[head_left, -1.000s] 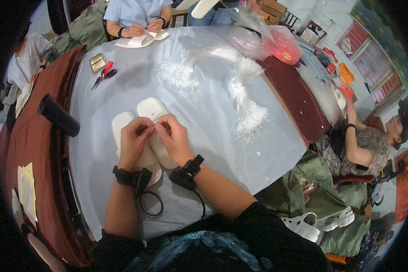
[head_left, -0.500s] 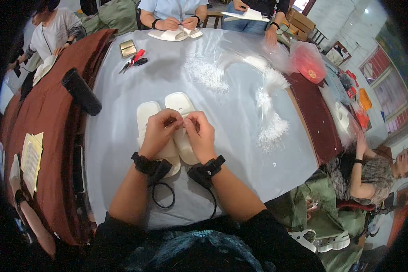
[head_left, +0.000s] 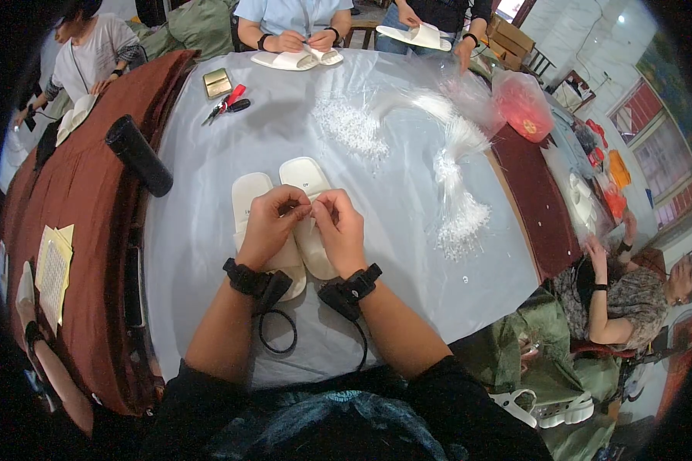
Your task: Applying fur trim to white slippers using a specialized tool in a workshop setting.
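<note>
Directly beneath hands (head_left: 267,223) (head_left: 343,230) | pale slippers (head_left: 305,177), side by side | both pinched closed, contents unclear

Small, hardly legible print marks white slippers (head_left: 303,172) — and yellowish sheets (head_left: 53,269).

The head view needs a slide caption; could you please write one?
Left hand and right hand, close together over white slippers, with white strands farther out on the table.
</note>
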The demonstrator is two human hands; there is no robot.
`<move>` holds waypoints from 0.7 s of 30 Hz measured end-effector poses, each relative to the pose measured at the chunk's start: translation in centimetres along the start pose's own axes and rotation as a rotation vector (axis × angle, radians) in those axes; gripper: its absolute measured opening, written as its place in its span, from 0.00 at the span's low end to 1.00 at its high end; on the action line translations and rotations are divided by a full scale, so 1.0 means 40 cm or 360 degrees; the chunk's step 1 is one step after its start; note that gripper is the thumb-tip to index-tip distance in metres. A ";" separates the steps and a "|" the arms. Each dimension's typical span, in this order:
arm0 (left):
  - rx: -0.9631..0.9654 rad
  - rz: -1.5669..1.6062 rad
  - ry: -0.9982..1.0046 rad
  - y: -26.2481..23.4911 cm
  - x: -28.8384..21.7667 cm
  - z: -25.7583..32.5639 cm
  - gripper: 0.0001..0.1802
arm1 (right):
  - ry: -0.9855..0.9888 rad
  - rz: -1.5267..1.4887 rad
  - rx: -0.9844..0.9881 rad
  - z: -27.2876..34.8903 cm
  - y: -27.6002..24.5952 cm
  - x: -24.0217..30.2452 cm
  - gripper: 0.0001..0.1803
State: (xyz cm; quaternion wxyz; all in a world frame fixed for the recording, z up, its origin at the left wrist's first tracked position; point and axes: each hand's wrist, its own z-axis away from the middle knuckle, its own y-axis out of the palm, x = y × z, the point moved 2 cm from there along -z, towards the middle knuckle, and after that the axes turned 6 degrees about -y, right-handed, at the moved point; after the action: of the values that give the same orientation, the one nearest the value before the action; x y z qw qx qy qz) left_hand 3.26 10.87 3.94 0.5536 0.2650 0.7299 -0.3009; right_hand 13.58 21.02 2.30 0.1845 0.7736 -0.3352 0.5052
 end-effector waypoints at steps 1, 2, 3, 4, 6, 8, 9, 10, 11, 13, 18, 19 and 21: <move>-0.0001 0.0001 0.0000 0.001 -0.002 0.000 0.04 | -0.0008 0.0018 0.0001 0.000 -0.001 0.002 0.07; -0.0001 0.0024 -0.0005 0.003 -0.004 0.000 0.04 | -0.0009 0.0019 0.0003 0.000 -0.001 0.004 0.07; -0.0002 0.0047 -0.0010 0.004 -0.005 -0.001 0.04 | 0.0026 0.0015 -0.0004 0.000 -0.003 0.005 0.07; -0.0010 0.0044 -0.0011 0.001 0.000 0.000 0.04 | 0.0060 0.0007 -0.0005 0.001 -0.001 0.005 0.07; 0.0013 0.0018 -0.0055 -0.004 0.017 0.000 0.04 | 0.0052 0.0012 -0.0003 0.002 0.005 -0.001 0.07; 0.0016 0.0019 -0.0051 -0.002 0.020 -0.003 0.04 | 0.0037 0.0029 -0.0007 0.001 0.002 -0.002 0.07; 0.0024 0.0017 -0.0051 -0.001 0.019 -0.004 0.04 | 0.0026 0.0045 -0.0015 0.001 0.000 -0.001 0.07; 0.0011 0.0014 -0.0047 -0.002 0.015 -0.004 0.04 | 0.0014 0.0055 -0.0021 0.001 0.000 -0.002 0.07; 0.0012 -0.0019 -0.0049 -0.002 0.010 -0.003 0.05 | 0.0008 0.0050 -0.0009 0.001 0.000 -0.004 0.07; 0.0000 -0.0054 -0.0046 -0.002 0.008 -0.001 0.05 | 0.0071 0.0045 -0.0014 0.001 0.001 -0.008 0.07; -0.0042 -0.0055 0.0037 0.003 0.019 -0.004 0.04 | 0.0036 0.0022 -0.0006 0.004 -0.002 -0.015 0.07; -0.0046 -0.0058 0.0038 0.001 0.015 -0.003 0.04 | 0.0035 0.0027 -0.0008 0.003 0.000 -0.011 0.07; -0.0046 -0.0047 0.0023 -0.002 0.007 0.000 0.04 | 0.0039 0.0021 0.0005 0.004 0.000 -0.004 0.07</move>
State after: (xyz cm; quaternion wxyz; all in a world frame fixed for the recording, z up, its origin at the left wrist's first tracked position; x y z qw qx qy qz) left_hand 3.14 10.84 3.69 0.5475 0.2483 0.7420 -0.2967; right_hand 13.66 20.97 2.10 0.1841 0.7654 -0.3373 0.5163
